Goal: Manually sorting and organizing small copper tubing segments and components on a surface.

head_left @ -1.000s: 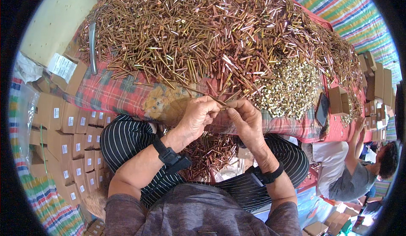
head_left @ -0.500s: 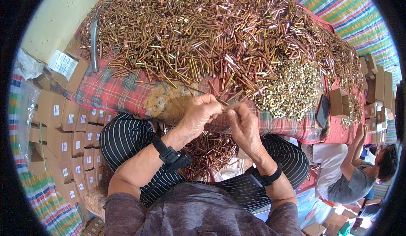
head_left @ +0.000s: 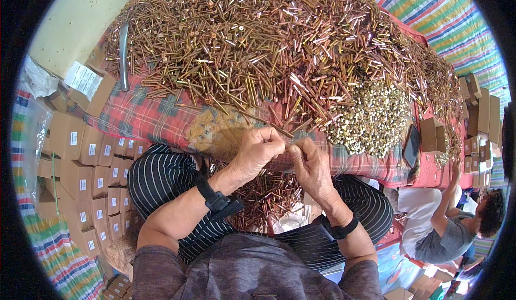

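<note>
My left hand (head_left: 257, 150) and my right hand (head_left: 312, 170) meet above the front edge of a plaid cloth-covered work surface (head_left: 134, 118). Both are closed, with fingertips pinched close together. Whatever is between them is small and mostly hidden by the fingers. Just beyond them lie loose copper-coloured metal rods (head_left: 294, 109), part of a large heap (head_left: 236, 42) spread across the surface. To the right of my hands sits a pile of small gold-and-silver metal pieces (head_left: 371, 120). More copper-coloured rods (head_left: 271, 192) lie below my hands, between my legs.
Stacked cardboard boxes (head_left: 99, 184) stand at the left. An open box (head_left: 431, 136) and a dark phone-like slab (head_left: 411, 145) lie right of the small pieces. A curved metal strip (head_left: 124, 58) rests at the heap's left. Another person (head_left: 449, 241) sits at the right.
My hands have come slightly nearer to me, still pinched together. The person at the right now stretches an arm toward the surface, where the hands were held together before.
</note>
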Demonstrator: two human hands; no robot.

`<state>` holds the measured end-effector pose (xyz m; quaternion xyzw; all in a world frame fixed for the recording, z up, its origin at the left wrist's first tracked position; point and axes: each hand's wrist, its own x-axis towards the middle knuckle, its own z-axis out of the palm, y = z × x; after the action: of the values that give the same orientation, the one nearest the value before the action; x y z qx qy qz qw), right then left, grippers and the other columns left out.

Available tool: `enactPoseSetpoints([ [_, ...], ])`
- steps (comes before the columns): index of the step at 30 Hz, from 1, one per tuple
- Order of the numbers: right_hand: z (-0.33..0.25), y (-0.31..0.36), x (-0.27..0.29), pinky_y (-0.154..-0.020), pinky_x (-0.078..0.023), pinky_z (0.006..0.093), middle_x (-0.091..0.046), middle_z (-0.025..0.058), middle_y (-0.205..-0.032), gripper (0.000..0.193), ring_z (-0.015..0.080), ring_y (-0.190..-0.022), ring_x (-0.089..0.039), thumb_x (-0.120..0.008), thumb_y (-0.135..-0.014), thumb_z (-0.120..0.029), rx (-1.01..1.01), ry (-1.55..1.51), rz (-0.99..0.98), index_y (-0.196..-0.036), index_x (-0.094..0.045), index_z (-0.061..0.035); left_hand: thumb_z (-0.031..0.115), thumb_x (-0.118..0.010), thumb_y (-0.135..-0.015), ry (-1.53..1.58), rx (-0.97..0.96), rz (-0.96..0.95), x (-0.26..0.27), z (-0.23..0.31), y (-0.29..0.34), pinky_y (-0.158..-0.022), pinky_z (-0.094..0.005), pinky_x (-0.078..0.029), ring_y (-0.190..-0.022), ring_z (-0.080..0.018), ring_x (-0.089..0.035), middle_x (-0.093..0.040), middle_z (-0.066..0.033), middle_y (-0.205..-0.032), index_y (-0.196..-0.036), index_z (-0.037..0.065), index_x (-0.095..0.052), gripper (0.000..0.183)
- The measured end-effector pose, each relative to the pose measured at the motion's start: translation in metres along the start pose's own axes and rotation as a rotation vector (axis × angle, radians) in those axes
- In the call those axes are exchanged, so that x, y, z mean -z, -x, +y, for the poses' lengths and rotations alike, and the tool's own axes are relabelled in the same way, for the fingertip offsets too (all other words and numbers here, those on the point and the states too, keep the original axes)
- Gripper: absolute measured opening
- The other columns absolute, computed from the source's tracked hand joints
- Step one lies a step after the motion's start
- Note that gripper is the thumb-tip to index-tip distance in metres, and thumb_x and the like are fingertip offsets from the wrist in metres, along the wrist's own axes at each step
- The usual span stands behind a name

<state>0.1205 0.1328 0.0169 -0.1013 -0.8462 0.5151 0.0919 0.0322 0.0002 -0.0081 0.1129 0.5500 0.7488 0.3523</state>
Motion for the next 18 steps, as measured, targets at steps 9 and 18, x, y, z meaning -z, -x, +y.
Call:
enactPoseSetpoints([
  [9,0.0025,0.0011,0.0007,-0.055,-0.043,0.0307,-0.055,0.0086,-0.066,0.024,0.0146,-0.059,-0.050,-0.054,-0.093,-0.022,0.013,0.074,-0.040,-0.086,-0.056,0.0006,0.004,-0.059,-0.076,0.033,0.045,-0.030,0.0055,0.0002,0.0019,-0.048,-0.0180,-0.031,-0.055,-0.0033,-0.043,-0.051,0.0027,-0.062,-0.070,0.005,-0.058,0.006],
  [18,0.0019,-0.0044,0.0005,-0.054,-0.043,0.0329,-0.051,0.0094,-0.062,0.021,0.0187,-0.058,-0.052,-0.057,-0.091,-0.020,0.251,0.225,0.013,-0.085,-0.056,0.0000,0.004,-0.059,-0.077,0.066,0.114,-0.020,0.0068,-0.0037,0.0034,-0.047,-0.0172,-0.031,-0.053,-0.0029,-0.043,-0.053,0.0023,-0.063,-0.072,0.005,-0.059,0.005],
])
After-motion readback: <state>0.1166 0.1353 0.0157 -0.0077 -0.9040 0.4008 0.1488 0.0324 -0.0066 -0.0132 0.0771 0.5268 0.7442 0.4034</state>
